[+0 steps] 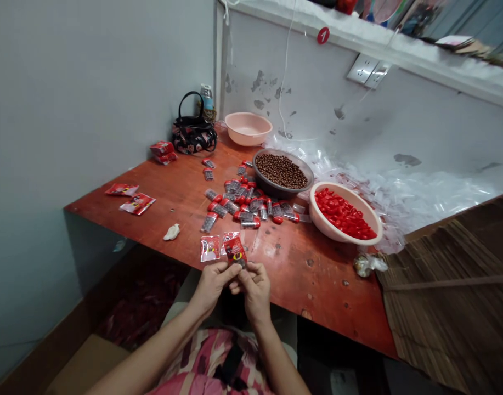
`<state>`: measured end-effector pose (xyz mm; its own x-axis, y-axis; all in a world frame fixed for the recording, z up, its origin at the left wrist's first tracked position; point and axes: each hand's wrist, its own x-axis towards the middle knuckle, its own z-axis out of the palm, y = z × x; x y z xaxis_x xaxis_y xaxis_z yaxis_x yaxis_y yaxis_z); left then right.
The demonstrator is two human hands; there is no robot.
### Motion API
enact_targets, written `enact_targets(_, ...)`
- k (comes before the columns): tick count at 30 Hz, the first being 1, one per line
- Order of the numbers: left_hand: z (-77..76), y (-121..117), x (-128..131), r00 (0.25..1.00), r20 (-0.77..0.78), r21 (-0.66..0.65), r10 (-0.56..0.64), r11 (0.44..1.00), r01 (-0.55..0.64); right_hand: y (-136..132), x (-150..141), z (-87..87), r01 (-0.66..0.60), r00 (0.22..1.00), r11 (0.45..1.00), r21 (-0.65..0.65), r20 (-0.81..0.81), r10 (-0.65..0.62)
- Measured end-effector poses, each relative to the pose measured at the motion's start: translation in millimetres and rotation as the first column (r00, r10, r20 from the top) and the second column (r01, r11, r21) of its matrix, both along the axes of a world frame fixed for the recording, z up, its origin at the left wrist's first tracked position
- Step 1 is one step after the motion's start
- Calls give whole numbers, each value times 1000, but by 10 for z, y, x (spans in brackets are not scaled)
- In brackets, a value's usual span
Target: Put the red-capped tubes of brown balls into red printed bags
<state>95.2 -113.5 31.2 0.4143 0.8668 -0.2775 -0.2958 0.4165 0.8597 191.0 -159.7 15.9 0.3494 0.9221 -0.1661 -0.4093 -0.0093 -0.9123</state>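
My left hand [212, 282] and my right hand [254, 288] pinch the lower end of a small red printed packet [236, 250] from both sides, at the table's front edge. Part of the packet is hidden by my fingers, and I cannot make out what is inside. Just behind it on the table lie another red and clear packet [210, 248] and one more, mostly covered by the held one. Farther back is a loose heap of small clear containers [230, 205] with red caps and dark contents.
A grey bowl of brown balls [282, 191], a pink bowl of red caps [325, 229] and another pink bowl [248, 138] stand behind. Clear plastic pieces [436, 189] pile along the wall. Left are a handbag [193, 137] and red packets [138, 203]; stacked cardboard [452, 296] is at right.
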Motion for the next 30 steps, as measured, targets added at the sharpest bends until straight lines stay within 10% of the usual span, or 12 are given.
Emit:
enact_targets(7,25,-67,-361,966,97,-92,-238,965,247,167,-75,-30,-311,942,950,7,-130,310)
enact_targets(14,-221,-202,-924,932,95,-301,350,903,-308,181,-194,-22,-412,903,911,5,-132,409)
enact_targets(19,-239,-39,-694,898,-371,178,235,967,-180,155,37,-31,-248,969,968,-42,-11,248)
enact_targets(22,-231,241,-328,753,-529,709,392,691,138,146,97,-28,-213,976,974,-83,31,216)
enact_targets(24,-258,411,-121,611,-623,767,488,533,357,127,111,-16,-200,976,975,-98,67,207)
enact_targets(30,-419,559,21,405,-655,734,638,407,544,119,229,29,-138,961,985,-102,225,158)
